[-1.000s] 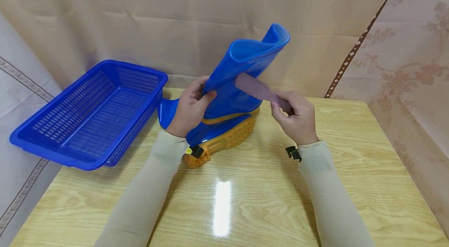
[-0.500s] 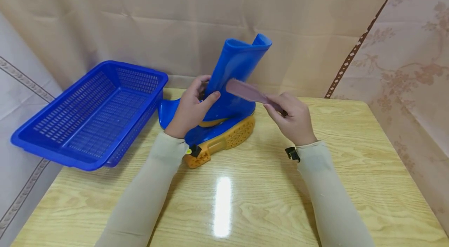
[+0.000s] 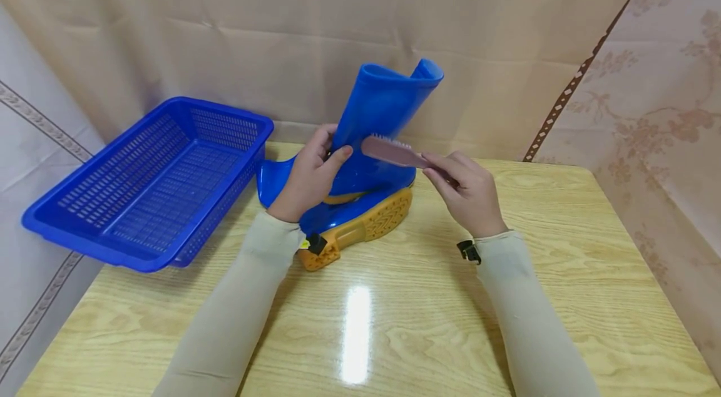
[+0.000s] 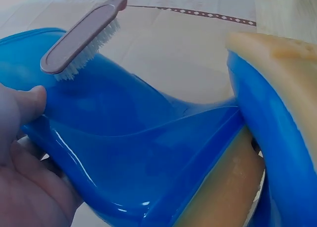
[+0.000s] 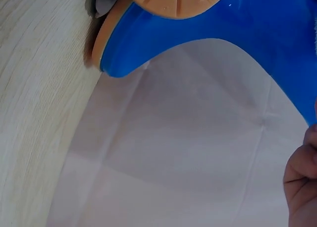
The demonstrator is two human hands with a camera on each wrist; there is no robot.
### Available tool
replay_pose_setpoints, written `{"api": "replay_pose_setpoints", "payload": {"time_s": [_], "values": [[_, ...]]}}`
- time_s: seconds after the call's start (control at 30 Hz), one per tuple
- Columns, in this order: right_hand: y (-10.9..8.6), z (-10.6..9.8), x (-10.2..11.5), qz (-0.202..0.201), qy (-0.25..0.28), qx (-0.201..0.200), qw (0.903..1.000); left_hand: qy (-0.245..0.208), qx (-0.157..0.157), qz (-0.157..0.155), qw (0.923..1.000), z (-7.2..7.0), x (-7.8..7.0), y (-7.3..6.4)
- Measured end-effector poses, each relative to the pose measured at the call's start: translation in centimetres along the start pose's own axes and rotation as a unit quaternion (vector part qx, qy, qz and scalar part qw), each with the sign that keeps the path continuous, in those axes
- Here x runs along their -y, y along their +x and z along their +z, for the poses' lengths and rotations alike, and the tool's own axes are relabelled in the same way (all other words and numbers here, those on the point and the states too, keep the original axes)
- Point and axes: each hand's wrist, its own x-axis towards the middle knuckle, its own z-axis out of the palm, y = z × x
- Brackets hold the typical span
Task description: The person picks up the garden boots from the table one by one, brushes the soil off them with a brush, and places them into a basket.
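Observation:
A blue rubber boot (image 3: 380,106) leans with its folded shaft pointing up and right in the head view. My left hand (image 3: 306,178) grips the near-left edge of that shaft, thumb (image 4: 32,103) across its outer face. In my right hand (image 3: 470,193) is the handle of a dusty-pink scrub brush (image 3: 388,151). White bristles (image 4: 91,51) face the shaft in the left wrist view, close over it near my left thumb. A second blue boot (image 3: 332,215) lies on its side in front, its orange sole (image 3: 385,218) turned towards me.
To the left, a blue plastic basket (image 3: 216,190) with slotted walls stands by the boots. A wood-grain table (image 3: 428,322) bears everything. Beige cloth (image 3: 253,27) hangs behind it, and a floral cloth (image 3: 664,134) hangs on the right.
The leaning boot's shaft has dropped and its mouth looks narrower. My right hand has brought the brush left and lower, turning it so its bristles show. My left hand keeps its hold.

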Motion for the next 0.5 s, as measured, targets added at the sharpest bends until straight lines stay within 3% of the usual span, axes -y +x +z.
{"api": "replay_pose_setpoints", "payload": {"time_s": [0.5], "values": [[-0.03,-0.31,-0.1,0.104,-0.047,0.026,0.9932,-0.018,-0.013,-0.025,0.9994,-0.3,0.36,0.09]]}}
